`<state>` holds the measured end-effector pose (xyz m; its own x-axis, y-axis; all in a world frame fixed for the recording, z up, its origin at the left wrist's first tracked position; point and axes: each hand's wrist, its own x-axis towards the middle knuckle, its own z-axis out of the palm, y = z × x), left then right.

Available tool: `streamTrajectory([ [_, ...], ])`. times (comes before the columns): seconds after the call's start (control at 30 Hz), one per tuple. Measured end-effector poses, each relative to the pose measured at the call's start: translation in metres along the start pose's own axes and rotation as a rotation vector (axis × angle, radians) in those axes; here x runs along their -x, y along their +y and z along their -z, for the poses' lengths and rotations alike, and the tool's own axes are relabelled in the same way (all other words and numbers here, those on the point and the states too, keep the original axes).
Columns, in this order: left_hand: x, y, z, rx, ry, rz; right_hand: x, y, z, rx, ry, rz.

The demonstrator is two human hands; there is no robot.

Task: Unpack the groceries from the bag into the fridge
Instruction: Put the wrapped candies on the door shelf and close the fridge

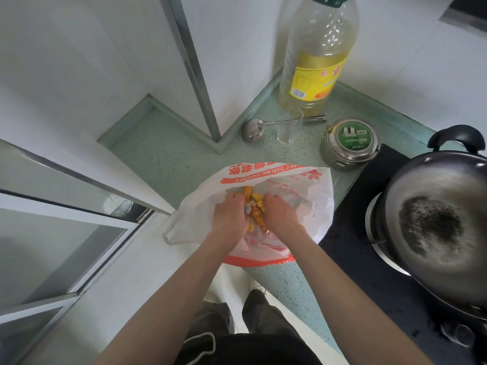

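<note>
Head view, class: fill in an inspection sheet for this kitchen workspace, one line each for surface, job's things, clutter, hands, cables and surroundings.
Surface: green speckled counter, bag resting on it.
Job's things: white and red plastic bag, open; orange-yellow packets inside. Fridge not in view.
Clutter: oil bottle, clear glass, ladle, round steel tin, wok on the black stove.
Hands: left hand and right hand both in the bag, gripping the packets.
Cables: nothing seen.
Surroundings: white tiled walls, window frame at left.

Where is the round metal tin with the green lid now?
The round metal tin stands on the green counter, right of the drinking glass, beside the black stove.
</note>
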<state>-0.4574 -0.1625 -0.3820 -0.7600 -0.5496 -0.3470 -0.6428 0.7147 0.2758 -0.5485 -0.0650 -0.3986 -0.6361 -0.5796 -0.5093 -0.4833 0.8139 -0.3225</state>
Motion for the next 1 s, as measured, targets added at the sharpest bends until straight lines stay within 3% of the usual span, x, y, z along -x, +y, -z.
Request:
streamTrajectory([
  [0.17, 0.003, -0.001, 0.002, 0.071, 0.014, 0.028, 0.0, 0.009, 0.002, -0.172, 0.02, -0.105],
  [0.27, 0.005, 0.001, -0.001, 0.12, 0.008, 0.045, 0.003, 0.007, 0.001, -0.152, 0.038, -0.148],
  [0.63, 0.001, 0.003, 0.001, 0.18, -0.015, 0.065, 0.001, 0.001, -0.017, 0.067, 0.07, 0.002],
  [0.8, -0.009, 0.012, 0.002, 0.16, -0.045, 0.116, -0.001, 0.012, -0.02, -0.215, -0.007, -0.09],
  [1.0, -0.026, 0.026, -0.009, -0.082, -0.002, 0.061, 0.01, 0.028, -0.006, -0.328, 0.088, -0.087],
])
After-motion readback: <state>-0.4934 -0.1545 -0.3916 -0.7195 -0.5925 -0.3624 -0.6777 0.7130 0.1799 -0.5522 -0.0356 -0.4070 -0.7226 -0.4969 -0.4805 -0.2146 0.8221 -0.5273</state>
